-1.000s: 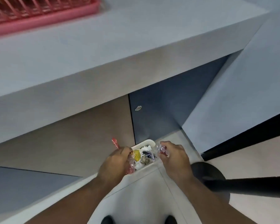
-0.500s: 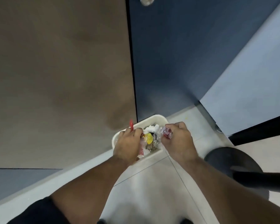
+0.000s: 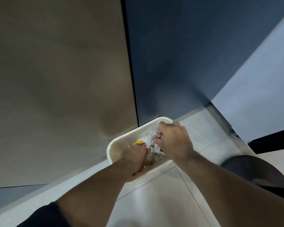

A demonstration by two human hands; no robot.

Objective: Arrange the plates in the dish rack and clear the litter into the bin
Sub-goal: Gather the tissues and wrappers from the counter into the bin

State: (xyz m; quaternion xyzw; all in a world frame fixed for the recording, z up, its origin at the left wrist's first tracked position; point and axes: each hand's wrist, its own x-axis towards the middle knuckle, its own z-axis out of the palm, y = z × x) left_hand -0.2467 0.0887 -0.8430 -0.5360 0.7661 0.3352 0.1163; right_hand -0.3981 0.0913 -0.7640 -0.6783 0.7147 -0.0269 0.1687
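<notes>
Litter going into the bin, low at 6 o'clock.
Since half a second ago, left hand sunk inside from 7 o'clock, grip hidden, cannot tell. Right hand over the 2 o'clock rim, clenched round a clear wrapper, not yet dropped.

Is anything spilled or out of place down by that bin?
A small yellow speck lies on the floor tile right of the white bin, outside it. Otherwise the litter sits inside the bin.
</notes>
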